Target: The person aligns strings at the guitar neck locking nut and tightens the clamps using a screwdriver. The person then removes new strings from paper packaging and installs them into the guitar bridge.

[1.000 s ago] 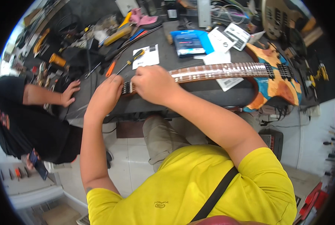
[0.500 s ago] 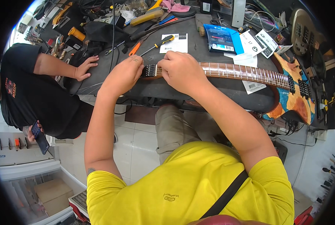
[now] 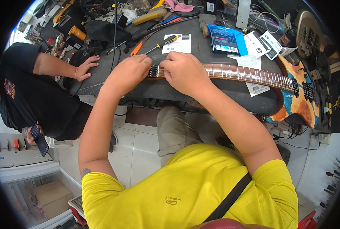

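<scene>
An electric guitar [image 3: 250, 74] lies across the bench, its blue and wood-coloured body [image 3: 292, 103] at the right and its headstock [image 3: 153, 71] between my hands. My left hand [image 3: 127, 72] is closed at the headstock's far-left end, with fingertips hidden. My right hand [image 3: 185, 73] pinches above the neck beside the nut. A thin guitar string [image 3: 219, 63] seems to run from its fingers along the neck's far edge. Loose string ends stick out left of my left wrist. Beyond my hands lies a yellow-and-black screwdriver [image 3: 170, 39] on a white card [image 3: 182, 46].
At the left, another person's hand [image 3: 87, 68] rests on the bench; their other hand holds a phone [image 3: 40, 140]. A blue packet [image 3: 223, 40] and paper labels [image 3: 255, 44] lie beyond the neck. An orange-handled tool [image 3: 137, 48], a pink cloth [image 3: 178, 6] and a second guitar [image 3: 306, 34] are around.
My left hand has shifted slightly right, over more of the headstock, and its elbow has swung outward to the left. My right hand stays nearly in place.
</scene>
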`<state>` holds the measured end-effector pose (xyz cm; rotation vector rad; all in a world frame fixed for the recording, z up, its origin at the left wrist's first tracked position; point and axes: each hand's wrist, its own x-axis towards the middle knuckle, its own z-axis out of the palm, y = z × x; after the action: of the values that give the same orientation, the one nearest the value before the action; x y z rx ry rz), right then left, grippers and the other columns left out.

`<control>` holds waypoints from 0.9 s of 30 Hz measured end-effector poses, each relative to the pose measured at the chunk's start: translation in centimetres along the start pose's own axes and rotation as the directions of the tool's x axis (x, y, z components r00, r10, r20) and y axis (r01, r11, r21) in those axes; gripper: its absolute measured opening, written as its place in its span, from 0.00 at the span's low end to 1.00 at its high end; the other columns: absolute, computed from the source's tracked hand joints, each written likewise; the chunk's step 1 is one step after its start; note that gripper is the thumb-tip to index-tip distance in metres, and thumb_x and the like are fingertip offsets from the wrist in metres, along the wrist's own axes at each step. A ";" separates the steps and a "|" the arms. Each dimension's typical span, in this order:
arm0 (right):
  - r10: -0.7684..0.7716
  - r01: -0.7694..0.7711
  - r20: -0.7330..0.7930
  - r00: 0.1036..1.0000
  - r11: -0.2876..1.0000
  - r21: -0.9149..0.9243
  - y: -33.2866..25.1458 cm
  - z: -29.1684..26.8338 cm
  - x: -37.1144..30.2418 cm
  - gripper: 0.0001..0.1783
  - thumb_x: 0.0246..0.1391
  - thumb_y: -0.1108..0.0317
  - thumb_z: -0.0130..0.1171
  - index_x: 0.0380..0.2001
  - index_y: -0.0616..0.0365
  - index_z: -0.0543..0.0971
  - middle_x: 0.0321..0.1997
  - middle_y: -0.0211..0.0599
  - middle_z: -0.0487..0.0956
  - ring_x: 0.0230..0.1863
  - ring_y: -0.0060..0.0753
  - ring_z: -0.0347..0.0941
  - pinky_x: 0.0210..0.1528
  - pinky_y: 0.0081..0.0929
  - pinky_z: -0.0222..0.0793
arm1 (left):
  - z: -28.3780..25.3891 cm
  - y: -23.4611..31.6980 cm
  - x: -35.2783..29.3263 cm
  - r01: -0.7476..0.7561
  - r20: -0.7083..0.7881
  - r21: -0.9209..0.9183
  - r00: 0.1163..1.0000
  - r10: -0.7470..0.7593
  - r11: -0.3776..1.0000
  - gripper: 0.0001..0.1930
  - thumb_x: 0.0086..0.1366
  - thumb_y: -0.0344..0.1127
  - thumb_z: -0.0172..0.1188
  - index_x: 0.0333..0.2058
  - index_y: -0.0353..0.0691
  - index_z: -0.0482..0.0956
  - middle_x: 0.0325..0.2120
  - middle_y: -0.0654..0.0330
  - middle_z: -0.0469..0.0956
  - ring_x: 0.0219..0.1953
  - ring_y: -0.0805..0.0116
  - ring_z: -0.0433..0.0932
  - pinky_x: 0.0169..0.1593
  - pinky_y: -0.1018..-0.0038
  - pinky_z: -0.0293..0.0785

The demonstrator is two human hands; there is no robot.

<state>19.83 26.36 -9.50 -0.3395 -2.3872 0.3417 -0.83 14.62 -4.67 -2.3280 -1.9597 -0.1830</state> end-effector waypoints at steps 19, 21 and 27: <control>-0.018 0.020 -0.058 0.998 0.999 0.032 0.2 0.1 0.0 0.05 0.56 0.68 0.66 0.31 0.57 0.84 0.33 0.41 0.82 0.42 0.48 0.83 0.48 0.46 0.79 | 1.9 1.5 -1.6 0.184 -0.361 -0.523 0.837 -0.412 0.832 0.06 0.68 0.21 0.58 0.42 0.31 0.79 0.36 0.49 0.80 0.36 0.52 0.81 0.43 0.64 0.77; -0.011 0.013 -0.057 0.998 0.999 0.035 0.1 0.1 -0.1 0.05 0.56 0.68 0.67 0.30 0.57 0.84 0.33 0.41 0.82 0.42 0.48 0.83 0.48 0.46 0.79 | 3.4 1.9 -1.5 0.145 -0.442 -0.514 0.800 -0.406 0.845 0.06 0.67 0.21 0.58 0.42 0.31 0.79 0.36 0.50 0.80 0.36 0.53 0.81 0.43 0.65 0.77; 0.011 -0.009 -0.051 0.999 0.999 0.043 0.0 0.1 0.0 0.05 0.56 0.68 0.67 0.29 0.57 0.84 0.33 0.40 0.82 0.42 0.47 0.83 0.48 0.46 0.78 | 6.0 2.8 -1.4 0.128 -0.589 -0.497 0.677 -0.441 0.858 0.07 0.64 0.19 0.58 0.40 0.31 0.79 0.36 0.50 0.81 0.38 0.53 0.81 0.43 0.64 0.78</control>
<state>19.69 26.32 -9.57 -0.3365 -2.3258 0.3835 1.89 13.67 -10.78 -1.6630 -1.9557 -1.4094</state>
